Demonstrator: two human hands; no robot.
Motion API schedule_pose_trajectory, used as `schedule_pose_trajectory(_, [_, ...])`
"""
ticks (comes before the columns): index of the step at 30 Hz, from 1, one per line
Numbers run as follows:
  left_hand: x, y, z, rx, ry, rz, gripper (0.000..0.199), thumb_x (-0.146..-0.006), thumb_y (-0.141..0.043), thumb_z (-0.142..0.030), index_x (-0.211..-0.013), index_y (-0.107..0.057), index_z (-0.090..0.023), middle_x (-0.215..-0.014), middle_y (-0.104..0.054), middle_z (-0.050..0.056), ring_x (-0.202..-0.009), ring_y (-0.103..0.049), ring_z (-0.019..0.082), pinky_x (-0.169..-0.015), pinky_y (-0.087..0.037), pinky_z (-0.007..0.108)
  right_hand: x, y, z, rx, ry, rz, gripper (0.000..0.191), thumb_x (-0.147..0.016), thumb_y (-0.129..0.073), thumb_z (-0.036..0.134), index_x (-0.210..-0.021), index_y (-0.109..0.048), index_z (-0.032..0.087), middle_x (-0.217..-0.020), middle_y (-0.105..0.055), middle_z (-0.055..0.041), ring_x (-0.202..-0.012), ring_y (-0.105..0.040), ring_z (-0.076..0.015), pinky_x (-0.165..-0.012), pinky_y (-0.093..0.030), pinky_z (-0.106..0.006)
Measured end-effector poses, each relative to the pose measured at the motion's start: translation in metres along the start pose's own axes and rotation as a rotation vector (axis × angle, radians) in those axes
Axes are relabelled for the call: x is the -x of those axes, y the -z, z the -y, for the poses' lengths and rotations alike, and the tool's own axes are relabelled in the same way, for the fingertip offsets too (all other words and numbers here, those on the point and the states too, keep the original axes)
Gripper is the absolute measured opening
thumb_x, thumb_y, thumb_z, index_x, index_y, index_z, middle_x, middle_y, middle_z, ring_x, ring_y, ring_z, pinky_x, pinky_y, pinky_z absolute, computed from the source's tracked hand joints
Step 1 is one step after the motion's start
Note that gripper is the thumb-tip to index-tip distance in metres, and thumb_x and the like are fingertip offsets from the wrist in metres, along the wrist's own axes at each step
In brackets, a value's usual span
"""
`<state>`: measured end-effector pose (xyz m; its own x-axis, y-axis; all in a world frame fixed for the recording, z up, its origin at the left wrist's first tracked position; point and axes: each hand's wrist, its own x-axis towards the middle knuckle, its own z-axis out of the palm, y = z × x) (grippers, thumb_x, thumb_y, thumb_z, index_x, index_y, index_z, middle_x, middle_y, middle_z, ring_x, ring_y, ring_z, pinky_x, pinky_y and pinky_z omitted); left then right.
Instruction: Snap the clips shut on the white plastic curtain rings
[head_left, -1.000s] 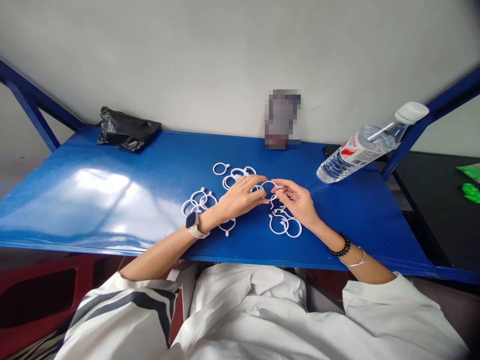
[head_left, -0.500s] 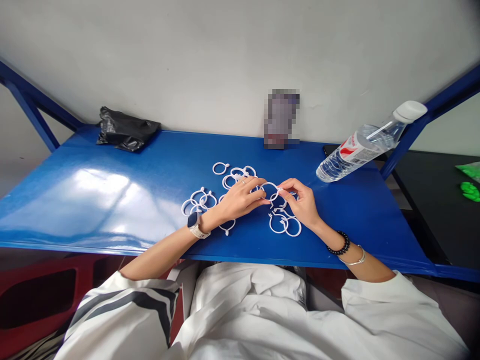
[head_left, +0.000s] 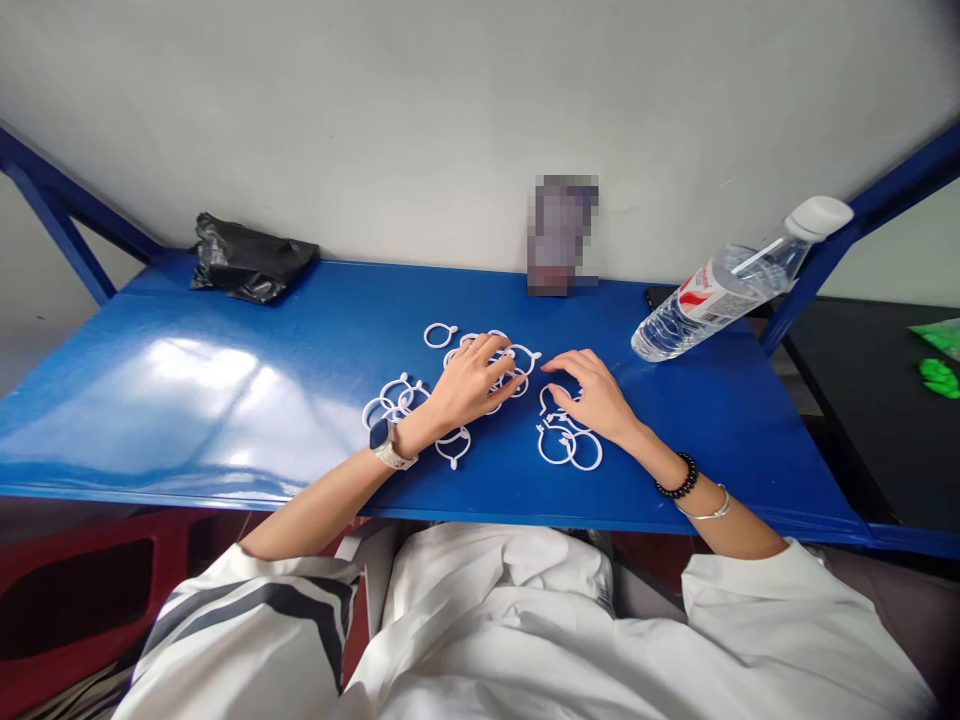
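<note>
Several white plastic rings lie scattered on the blue table (head_left: 225,380). My left hand (head_left: 469,385) rests flat on the middle group of rings (head_left: 523,358), fingers spread and pointing right. My right hand (head_left: 594,395) lies palm down with its fingers apart over another group of rings (head_left: 570,448), touching the ones under its fingertips. Neither hand lifts a ring. More rings (head_left: 391,395) lie left of my left wrist, and a single ring (head_left: 440,335) sits farther back. The two hands are a short gap apart.
A clear water bottle (head_left: 720,290) with a white cap leans at the back right. A black plastic bag (head_left: 251,262) lies at the back left corner. A blurred dark object (head_left: 562,235) stands against the wall. Green items (head_left: 937,375) lie on a black surface (head_left: 847,400) to the right.
Both hands held one ring between their fingertips above the table. That ring now lies on the table, and both hands have dropped flat onto the rings, the left one shifted slightly back.
</note>
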<state>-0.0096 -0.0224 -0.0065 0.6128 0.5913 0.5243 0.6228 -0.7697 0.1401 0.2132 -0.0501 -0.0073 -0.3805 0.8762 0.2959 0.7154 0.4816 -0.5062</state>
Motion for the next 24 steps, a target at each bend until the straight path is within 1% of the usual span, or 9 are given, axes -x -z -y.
schedule_pose_trajectory(3, [0.0,-0.001,0.003,-0.027,0.047,0.047,0.024,-0.094,-0.047,-0.034,-0.087,-0.061,-0.016,-0.11,-0.061,0.012,-0.098,-0.055,0.024,-0.083,-0.046,0.038,0.001,0.001,-0.001,0.074,-0.02,0.092,0.015,-0.085,-0.056,0.02,-0.098,-0.063,0.022,-0.103,-0.067,-0.0056,-0.099,-0.056,-0.025,-0.086,-0.042,-0.042])
schedule_pose_trajectory(6, [0.001,-0.002,0.005,-0.039,0.081,0.082,0.024,-0.094,-0.047,-0.033,-0.085,-0.061,-0.015,-0.111,-0.061,0.012,-0.099,-0.055,0.025,-0.084,-0.045,0.039,0.001,0.0,-0.002,0.094,-0.015,0.128,0.01,-0.086,-0.055,0.02,-0.091,-0.063,0.021,-0.098,-0.067,-0.0047,-0.092,-0.058,-0.0226,-0.084,-0.042,-0.04])
schedule_pose_trajectory(8, [0.002,-0.003,0.005,-0.036,0.106,0.088,0.022,-0.093,-0.048,-0.032,-0.087,-0.061,-0.015,-0.111,-0.061,0.012,-0.099,-0.055,0.025,-0.084,-0.045,0.039,0.001,-0.001,-0.003,0.079,-0.012,0.116,0.01,-0.088,-0.053,0.021,-0.086,-0.062,0.02,-0.092,-0.067,-0.0045,-0.085,-0.058,-0.0205,-0.08,-0.043,-0.037])
schedule_pose_trajectory(11, [0.001,-0.002,0.004,0.004,0.123,0.057,0.02,-0.093,-0.048,-0.031,-0.095,-0.06,-0.015,-0.112,-0.061,0.012,-0.101,-0.054,0.025,-0.086,-0.044,0.039,0.0,-0.002,-0.003,0.025,-0.034,0.041,0.012,-0.09,-0.053,0.024,-0.083,-0.061,0.019,-0.084,-0.066,-0.0042,-0.075,-0.057,-0.0176,-0.073,-0.044,-0.033])
schedule_pose_trajectory(14, [0.0,-0.001,-0.001,0.094,0.087,0.034,0.026,-0.093,-0.05,-0.037,-0.103,-0.059,-0.015,-0.112,-0.061,0.012,-0.103,-0.054,0.024,-0.088,-0.043,0.038,0.0,-0.001,0.0,-0.069,-0.098,-0.053,0.011,-0.089,-0.054,0.027,-0.084,-0.061,0.02,-0.074,-0.064,-0.0021,-0.063,-0.054,-0.0144,-0.061,-0.043,-0.028])
schedule_pose_trajectory(16, [0.0,0.0,-0.004,0.151,0.032,0.043,0.032,-0.092,-0.051,-0.044,-0.105,-0.058,-0.015,-0.112,-0.061,0.012,-0.104,-0.055,0.024,-0.087,-0.043,0.037,0.0,0.0,0.004,-0.141,-0.137,-0.098,0.011,-0.088,-0.056,0.029,-0.086,-0.061,0.02,-0.07,-0.063,-0.0008,-0.058,-0.053,-0.0129,-0.056,-0.042,-0.026])
schedule_pose_trajectory(19, [0.001,-0.001,-0.009,0.171,-0.075,0.063,0.038,-0.09,-0.05,-0.049,-0.101,-0.059,-0.015,-0.109,-0.062,0.012,-0.103,-0.055,0.024,-0.087,-0.043,0.037,0.002,0.001,0.009,-0.209,-0.151,-0.142,0.011,-0.088,-0.056,0.029,-0.085,-0.061,0.019,-0.07,-0.064,-0.0009,-0.058,-0.055,-0.0122,-0.055,-0.044,-0.025])
schedule_pose_trajectory(21, [0.002,-0.002,-0.011,0.147,-0.115,0.066,0.036,-0.092,-0.048,-0.047,-0.099,-0.059,-0.014,-0.106,-0.063,0.011,-0.101,-0.055,0.024,-0.086,-0.043,0.036,0.003,0.001,0.011,-0.23,-0.145,-0.154,0.011,-0.088,-0.056,0.029,-0.085,-0.061,0.019,-0.071,-0.064,-0.0011,-0.06,-0.056,-0.0123,-0.056,-0.045,-0.025])
schedule_pose_trajectory(24, [0.002,-0.004,-0.012,0.123,-0.129,0.04,0.031,-0.094,-0.045,-0.042,-0.097,-0.058,-0.014,-0.101,-0.064,0.01,-0.095,-0.055,0.022,-0.082,-0.043,0.034,0.004,-0.002,0.012,-0.256,-0.14,-0.15,0.013,-0.088,-0.056,0.031,-0.085,-0.061,0.02,-0.072,-0.065,-0.001,-0.061,-0.057,-0.0129,-0.057,-0.046,-0.025])
